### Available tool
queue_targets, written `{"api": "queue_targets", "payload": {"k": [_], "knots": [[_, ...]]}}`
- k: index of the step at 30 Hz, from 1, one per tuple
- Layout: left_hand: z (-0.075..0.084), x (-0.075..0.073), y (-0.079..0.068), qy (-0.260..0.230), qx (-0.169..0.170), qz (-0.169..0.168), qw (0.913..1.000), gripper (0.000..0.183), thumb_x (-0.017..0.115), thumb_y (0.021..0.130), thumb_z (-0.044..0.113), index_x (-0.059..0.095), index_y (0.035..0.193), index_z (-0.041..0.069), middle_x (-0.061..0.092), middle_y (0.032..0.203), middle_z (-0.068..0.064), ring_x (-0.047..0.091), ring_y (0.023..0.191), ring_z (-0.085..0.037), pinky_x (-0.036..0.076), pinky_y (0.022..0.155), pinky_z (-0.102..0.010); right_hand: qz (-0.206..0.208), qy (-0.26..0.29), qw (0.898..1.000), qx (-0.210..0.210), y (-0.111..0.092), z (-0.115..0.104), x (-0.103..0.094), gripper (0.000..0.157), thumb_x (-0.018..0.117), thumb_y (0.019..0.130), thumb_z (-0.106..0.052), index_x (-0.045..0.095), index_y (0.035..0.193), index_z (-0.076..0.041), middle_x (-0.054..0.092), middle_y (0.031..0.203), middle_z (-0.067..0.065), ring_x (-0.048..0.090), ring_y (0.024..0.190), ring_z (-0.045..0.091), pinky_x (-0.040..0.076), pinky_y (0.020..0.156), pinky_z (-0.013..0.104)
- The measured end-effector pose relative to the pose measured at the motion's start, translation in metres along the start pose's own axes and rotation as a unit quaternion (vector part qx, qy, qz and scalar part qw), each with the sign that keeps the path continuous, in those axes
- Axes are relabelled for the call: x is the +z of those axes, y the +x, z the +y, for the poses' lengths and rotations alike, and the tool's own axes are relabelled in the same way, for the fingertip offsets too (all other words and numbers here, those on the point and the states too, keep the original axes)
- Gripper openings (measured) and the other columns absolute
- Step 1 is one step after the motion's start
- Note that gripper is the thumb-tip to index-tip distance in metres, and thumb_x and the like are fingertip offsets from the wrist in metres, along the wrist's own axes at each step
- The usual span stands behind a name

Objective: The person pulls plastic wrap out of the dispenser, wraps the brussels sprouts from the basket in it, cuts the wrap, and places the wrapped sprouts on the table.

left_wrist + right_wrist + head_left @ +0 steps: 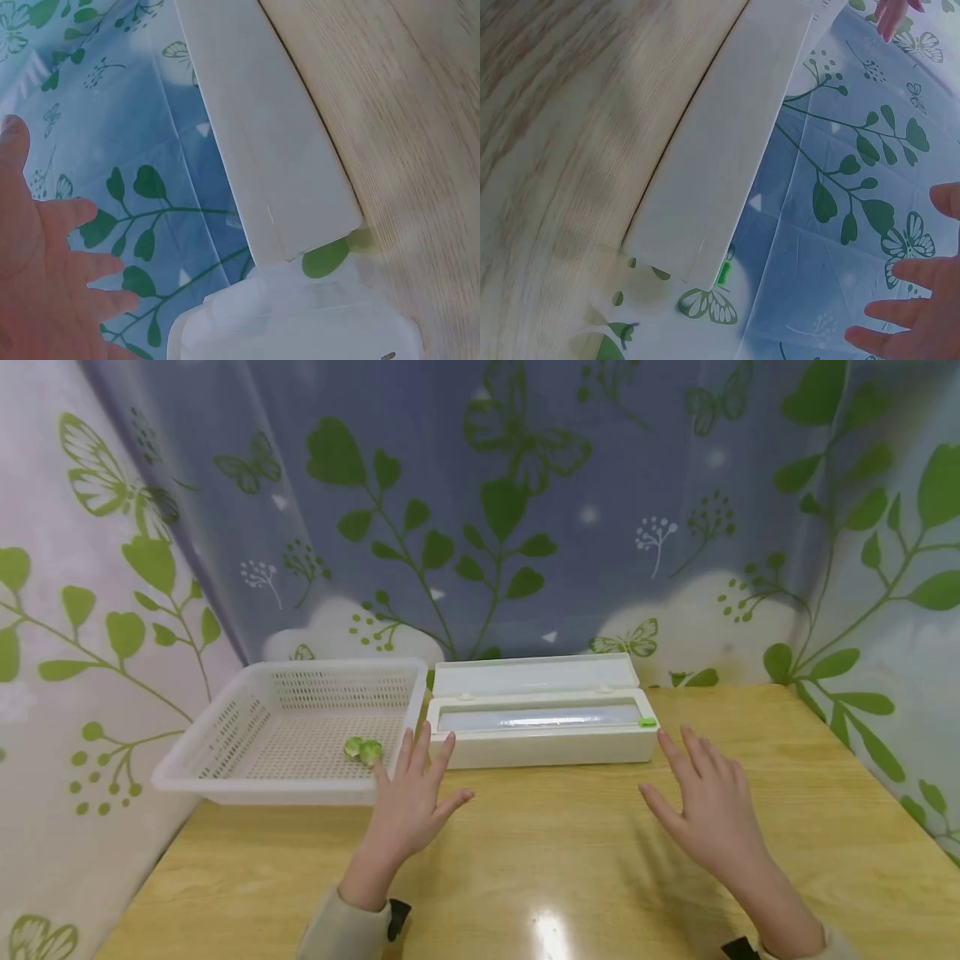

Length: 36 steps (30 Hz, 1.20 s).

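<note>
My left hand [407,814] is held with fingers spread above the table, between the basket and the box, and holds nothing. My right hand [711,810] hovers likewise beside the box's right end, fingers extended. Behind them lies a long white box [540,750] with its lid [536,675] raised at the back. Inside the box is a shiny roll of clear film [547,718], and a small green slider [647,722] sits at the rim's right end. Two small Brussels sprouts [363,750] rest in the white basket, partly near my left fingers in the head view.
The white perforated basket [288,785] stands on the left of the wooden table [540,852], close against the box. A curtain with leaf and butterfly prints [420,527] hangs right behind and along both sides.
</note>
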<state>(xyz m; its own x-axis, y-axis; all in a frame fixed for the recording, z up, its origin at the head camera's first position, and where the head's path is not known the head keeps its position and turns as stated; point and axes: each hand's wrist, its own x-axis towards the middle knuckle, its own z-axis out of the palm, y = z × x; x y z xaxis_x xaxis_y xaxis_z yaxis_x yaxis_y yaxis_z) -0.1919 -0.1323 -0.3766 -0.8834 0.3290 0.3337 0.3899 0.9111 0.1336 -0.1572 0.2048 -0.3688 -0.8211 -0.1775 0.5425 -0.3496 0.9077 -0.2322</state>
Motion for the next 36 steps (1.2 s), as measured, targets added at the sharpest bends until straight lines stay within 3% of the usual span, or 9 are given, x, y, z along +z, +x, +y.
{"api": "queue_targets", "payload": {"k": [7, 13, 18, 23, 29, 36], "knots": [[0.000, -0.005, -0.001, -0.009, 0.005, -0.004, 0.9999, 0.068, 0.044, 0.085, 0.054, 0.028, 0.139, 0.016, 0.014, 0.144, -0.016, 0.007, 0.131, -0.033, 0.010, 0.088, -0.070, 0.048, 0.014, 0.998, -0.046, 0.004, 0.000, 0.001, 0.055, 0.063, 0.080, -0.032, 0.048, 0.122, 0.000, 0.045, 0.120, 0.026, 0.042, 0.105, 0.043, 0.031, 0.082, 0.059], [-0.001, -0.005, 0.000, -0.013, 0.036, 0.004, 0.9993, 0.058, 0.048, 0.086, 0.048, 0.043, 0.130, 0.011, 0.029, 0.139, -0.014, 0.024, 0.127, -0.032, 0.022, 0.092, -0.062, 0.073, 0.017, 0.993, -0.088, 0.009, 0.005, -0.005, 0.045, 0.068, 0.074, -0.023, 0.057, 0.110, 0.002, 0.054, 0.108, 0.025, 0.051, 0.092, 0.043, 0.038, 0.072, 0.059], [-0.004, -0.004, 0.002, 0.001, 0.083, 0.048, 0.9954, 0.046, 0.055, 0.085, 0.039, 0.054, 0.117, 0.005, 0.049, 0.122, -0.014, 0.048, 0.108, -0.029, 0.041, 0.085, -0.047, 0.048, 0.023, 0.991, -0.121, 0.012, 0.008, -0.006, 0.035, 0.071, 0.070, -0.012, 0.062, 0.102, -0.001, 0.063, 0.095, 0.014, 0.058, 0.081, 0.031, 0.045, 0.068, 0.048], [-0.005, 0.005, -0.002, 0.004, 0.115, 0.025, 0.9931, 0.041, 0.055, 0.085, 0.038, 0.058, 0.108, 0.005, 0.061, 0.101, -0.007, 0.059, 0.088, -0.022, 0.048, 0.072, -0.032, 0.019, 0.036, 0.992, -0.121, 0.012, 0.010, -0.001, 0.028, 0.073, 0.068, -0.008, 0.065, 0.094, -0.003, 0.065, 0.083, 0.007, 0.058, 0.063, 0.017, 0.047, 0.055, 0.034], [-0.008, 0.016, 0.002, -0.037, 0.102, 0.003, 0.9941, 0.037, 0.057, 0.084, 0.035, 0.059, 0.107, 0.005, 0.062, 0.100, -0.007, 0.060, 0.083, -0.021, 0.049, 0.066, -0.032, 0.004, 0.057, 0.991, -0.122, 0.019, 0.015, 0.005, 0.024, 0.072, 0.069, -0.007, 0.065, 0.090, -0.002, 0.064, 0.083, 0.010, 0.060, 0.071, 0.024, 0.048, 0.059, 0.038], [-0.006, 0.019, 0.026, -0.078, 0.061, -0.040, 0.9943, 0.042, 0.054, 0.087, 0.035, 0.053, 0.117, 0.006, 0.057, 0.111, -0.009, 0.059, 0.080, -0.021, 0.048, 0.063, -0.032, -0.029, 0.063, 0.993, -0.094, 0.038, 0.024, 0.015, 0.022, 0.069, 0.073, -0.007, 0.063, 0.093, 0.002, 0.063, 0.088, 0.016, 0.059, 0.079, 0.031, 0.047, 0.064, 0.043]]}}
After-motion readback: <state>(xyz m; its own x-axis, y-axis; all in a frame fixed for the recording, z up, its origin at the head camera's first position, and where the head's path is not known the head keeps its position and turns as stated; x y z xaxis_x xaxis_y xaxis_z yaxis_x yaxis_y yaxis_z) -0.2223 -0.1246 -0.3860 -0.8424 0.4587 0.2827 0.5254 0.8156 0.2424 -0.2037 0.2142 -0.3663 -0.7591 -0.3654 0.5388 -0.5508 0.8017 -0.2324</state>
